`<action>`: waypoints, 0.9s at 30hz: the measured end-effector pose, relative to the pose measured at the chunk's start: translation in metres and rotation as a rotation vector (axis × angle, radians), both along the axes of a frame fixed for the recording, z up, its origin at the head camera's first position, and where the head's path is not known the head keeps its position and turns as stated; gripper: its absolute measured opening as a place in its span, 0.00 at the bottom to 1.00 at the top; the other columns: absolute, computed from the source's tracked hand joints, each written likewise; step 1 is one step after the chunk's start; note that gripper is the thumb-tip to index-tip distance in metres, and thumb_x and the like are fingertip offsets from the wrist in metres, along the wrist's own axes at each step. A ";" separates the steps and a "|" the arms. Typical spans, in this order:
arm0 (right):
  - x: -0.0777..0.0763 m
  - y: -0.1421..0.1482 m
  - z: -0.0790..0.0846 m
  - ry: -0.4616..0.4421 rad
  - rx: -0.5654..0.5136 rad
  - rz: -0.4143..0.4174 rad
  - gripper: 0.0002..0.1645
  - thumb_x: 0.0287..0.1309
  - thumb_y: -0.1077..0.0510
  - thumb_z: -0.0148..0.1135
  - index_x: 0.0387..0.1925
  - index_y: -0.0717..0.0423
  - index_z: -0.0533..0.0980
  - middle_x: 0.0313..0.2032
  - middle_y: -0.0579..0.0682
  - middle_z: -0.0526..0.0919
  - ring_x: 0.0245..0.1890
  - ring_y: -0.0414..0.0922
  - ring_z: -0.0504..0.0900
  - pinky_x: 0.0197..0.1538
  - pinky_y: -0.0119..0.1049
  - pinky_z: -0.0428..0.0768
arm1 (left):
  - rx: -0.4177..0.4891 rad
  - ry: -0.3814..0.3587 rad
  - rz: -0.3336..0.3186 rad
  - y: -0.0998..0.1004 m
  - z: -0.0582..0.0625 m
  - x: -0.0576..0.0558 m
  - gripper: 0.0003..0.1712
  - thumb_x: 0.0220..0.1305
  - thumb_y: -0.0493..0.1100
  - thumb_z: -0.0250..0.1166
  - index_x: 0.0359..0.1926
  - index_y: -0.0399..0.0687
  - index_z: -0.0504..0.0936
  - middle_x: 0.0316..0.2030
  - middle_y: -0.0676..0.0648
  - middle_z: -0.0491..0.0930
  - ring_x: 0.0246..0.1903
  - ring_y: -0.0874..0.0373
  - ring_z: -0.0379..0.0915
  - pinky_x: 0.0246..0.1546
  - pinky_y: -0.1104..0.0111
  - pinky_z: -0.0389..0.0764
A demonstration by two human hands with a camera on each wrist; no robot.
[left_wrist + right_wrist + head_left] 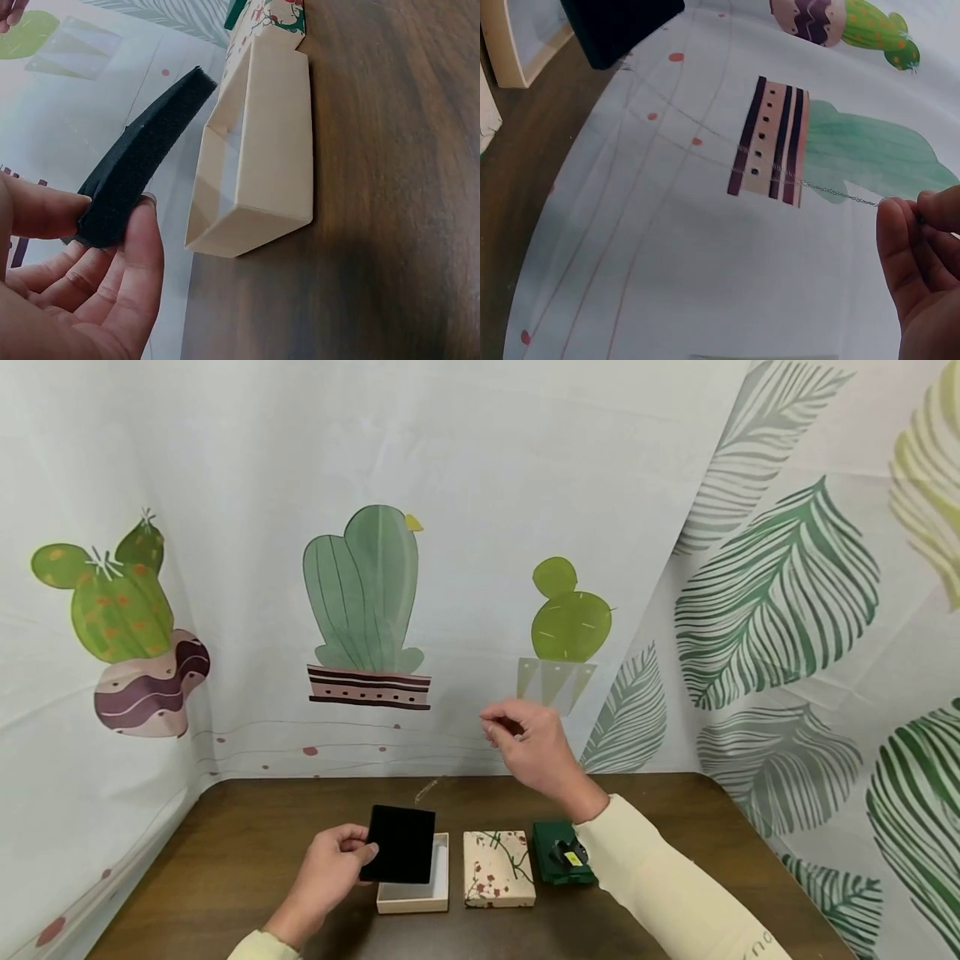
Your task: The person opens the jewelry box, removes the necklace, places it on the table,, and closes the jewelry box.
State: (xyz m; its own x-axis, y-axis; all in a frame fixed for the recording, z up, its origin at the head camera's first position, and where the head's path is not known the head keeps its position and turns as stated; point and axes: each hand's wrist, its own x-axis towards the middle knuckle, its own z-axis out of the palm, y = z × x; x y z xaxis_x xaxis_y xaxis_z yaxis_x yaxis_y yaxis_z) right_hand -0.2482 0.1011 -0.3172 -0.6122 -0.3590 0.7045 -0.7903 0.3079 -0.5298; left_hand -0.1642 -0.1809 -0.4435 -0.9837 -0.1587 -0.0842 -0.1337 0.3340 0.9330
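Observation:
My left hand (330, 864) pinches a square black foam jewelry pad (401, 843) by its left edge, thumb on the front. In the left wrist view the pad (146, 154) is seen edge-on, tilted above an open cream box base (277, 142). With thumb and fingertips my right hand (538, 750) pinches one end of a thin chain necklace (840, 194), raised up and to the right of the pad. From there the chain slants down towards the pad in two strands; whether it is fastened there I cannot tell. The box base's inside is pale.
To the right of the box base lies a cream lid (498, 868) with red flowers and green branches. Beside it sits a dark green box (553, 837) with a black item and yellow label on top. The wooden table (225, 852) ends at a printed curtain (465, 568).

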 end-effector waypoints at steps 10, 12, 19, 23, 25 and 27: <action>0.002 -0.008 -0.008 -0.044 0.075 -0.024 0.06 0.65 0.68 0.68 0.41 0.58 0.88 0.36 0.54 0.91 0.34 0.43 0.88 0.41 0.33 0.87 | -0.032 0.017 0.023 -0.007 -0.004 0.000 0.11 0.69 0.34 0.64 0.49 0.31 0.83 0.33 0.45 0.82 0.31 0.58 0.78 0.29 0.64 0.86; 0.002 -0.008 -0.009 -0.062 0.071 -0.031 0.06 0.65 0.68 0.68 0.41 0.58 0.87 0.36 0.54 0.91 0.33 0.42 0.88 0.40 0.33 0.87 | -0.047 0.014 0.025 -0.010 -0.004 0.001 0.12 0.69 0.35 0.65 0.49 0.31 0.83 0.34 0.45 0.82 0.32 0.58 0.77 0.29 0.65 0.85; 0.008 -0.006 -0.014 -0.125 0.057 -0.022 0.06 0.64 0.68 0.68 0.39 0.57 0.88 0.34 0.53 0.91 0.31 0.40 0.86 0.37 0.31 0.85 | -0.090 -0.007 0.020 -0.020 -0.004 0.004 0.14 0.69 0.37 0.65 0.51 0.32 0.83 0.34 0.46 0.83 0.29 0.59 0.76 0.29 0.67 0.82; 0.014 -0.008 -0.019 -0.150 0.028 0.013 0.06 0.64 0.69 0.68 0.39 0.58 0.88 0.33 0.54 0.91 0.31 0.44 0.88 0.36 0.32 0.85 | -0.090 -0.010 0.015 -0.024 0.001 0.004 0.15 0.70 0.36 0.64 0.53 0.30 0.82 0.35 0.45 0.83 0.29 0.59 0.76 0.30 0.68 0.81; 0.016 -0.009 -0.021 -0.158 0.011 0.036 0.06 0.64 0.69 0.68 0.39 0.59 0.87 0.33 0.55 0.91 0.31 0.45 0.89 0.36 0.32 0.86 | -0.074 -0.015 0.013 -0.025 0.003 0.003 0.16 0.71 0.36 0.63 0.54 0.30 0.81 0.35 0.45 0.83 0.31 0.59 0.77 0.31 0.67 0.83; 0.018 -0.010 -0.022 -0.167 0.002 0.058 0.06 0.64 0.69 0.68 0.40 0.59 0.87 0.33 0.55 0.91 0.31 0.45 0.89 0.36 0.32 0.86 | -0.074 -0.019 0.011 -0.025 0.004 0.002 0.16 0.71 0.36 0.63 0.54 0.30 0.81 0.35 0.46 0.83 0.31 0.59 0.76 0.31 0.67 0.83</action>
State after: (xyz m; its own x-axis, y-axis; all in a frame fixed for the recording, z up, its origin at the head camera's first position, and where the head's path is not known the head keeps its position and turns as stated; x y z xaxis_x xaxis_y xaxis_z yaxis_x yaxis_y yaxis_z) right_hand -0.2306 0.0911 -0.3396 -0.6991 -0.3982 0.5938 -0.7075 0.2654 -0.6550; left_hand -0.1618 -0.2060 -0.4397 -0.9802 -0.1761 -0.0902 -0.1550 0.4002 0.9032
